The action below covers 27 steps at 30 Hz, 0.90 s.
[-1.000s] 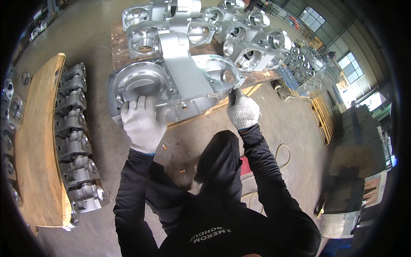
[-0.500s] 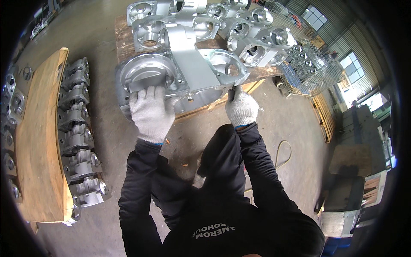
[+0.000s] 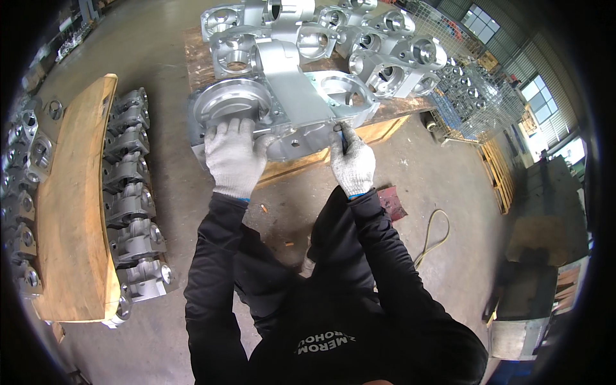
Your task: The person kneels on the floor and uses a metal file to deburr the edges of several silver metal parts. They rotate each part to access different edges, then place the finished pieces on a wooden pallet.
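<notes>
A large silver metal casting [image 3: 292, 96] with two round openings lies at the near edge of a wooden workbench. My left hand [image 3: 235, 157], in a pale knit glove, grips its near left edge, the fingers over the rim by the larger opening. At the near right edge, my right hand [image 3: 353, 168], gloved likewise, is closed round a small dark-handled tool [image 3: 344, 142]. The tool's end is at the casting's edge; whether it touches cannot be made out, and most of it is hidden in the glove.
More silver castings [image 3: 234, 54] crowd the bench [image 3: 200, 58] behind. On the left, a wooden board [image 3: 74, 212] stands beside a row of castings [image 3: 131, 205]. A wire cage [image 3: 478, 102] of parts, a pallet [image 3: 495, 170], a hose loop [image 3: 436, 234] and a reddish sheet [image 3: 391, 203] are to the right.
My right hand has moved a little left and nearer me along the casting's edge, and the tool's handle shows more. My left hand keeps its place on the casting. The view has shifted slightly.
</notes>
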Each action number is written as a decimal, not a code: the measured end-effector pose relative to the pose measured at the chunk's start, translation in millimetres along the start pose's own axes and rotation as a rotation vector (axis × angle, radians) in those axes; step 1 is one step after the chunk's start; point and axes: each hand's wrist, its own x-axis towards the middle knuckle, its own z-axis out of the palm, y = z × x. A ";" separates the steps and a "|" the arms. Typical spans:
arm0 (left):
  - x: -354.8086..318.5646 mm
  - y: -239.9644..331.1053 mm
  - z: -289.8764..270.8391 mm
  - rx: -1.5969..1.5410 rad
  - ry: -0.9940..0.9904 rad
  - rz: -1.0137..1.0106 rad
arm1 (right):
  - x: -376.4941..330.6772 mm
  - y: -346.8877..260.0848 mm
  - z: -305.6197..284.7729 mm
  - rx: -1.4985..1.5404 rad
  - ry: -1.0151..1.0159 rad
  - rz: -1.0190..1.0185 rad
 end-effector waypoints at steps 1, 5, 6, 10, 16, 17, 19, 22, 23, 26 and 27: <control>0.2 -0.2 -0.5 0.007 0.001 0.007 | -0.6 2.3 1.5 -0.044 0.049 -0.050; 0.2 0.3 -1.0 -0.009 0.005 0.002 | 1.4 12.2 7.2 -0.071 0.048 -0.038; 0.1 0.6 -0.8 -0.016 -0.009 -0.007 | 2.1 13.6 8.3 -0.060 0.045 -0.031; -0.8 2.5 -1.3 0.005 -0.012 -0.001 | 3.5 12.6 9.1 -0.018 0.020 -0.015; -1.4 3.0 -1.5 0.011 0.007 0.006 | 3.8 4.7 10.0 0.026 0.036 0.028; -1.2 3.0 -1.1 0.004 0.008 0.004 | 4.2 4.3 10.6 0.044 0.031 0.029; -1.1 3.0 -0.2 0.002 0.003 -0.004 | 4.5 3.8 12.3 0.081 0.042 0.015; -1.9 3.2 1.0 0.017 -0.008 -0.013 | 3.4 2.2 17.1 0.000 0.050 -0.023; -2.2 3.3 1.3 0.021 0.001 -0.006 | 2.5 0.7 19.4 -0.048 0.065 -0.027; -3.7 3.3 2.5 0.029 0.027 0.008 | -1.2 -5.2 27.4 -0.150 0.128 -0.075; -3.9 3.2 2.9 0.025 0.043 0.014 | -2.5 -7.6 29.9 -0.162 0.156 -0.086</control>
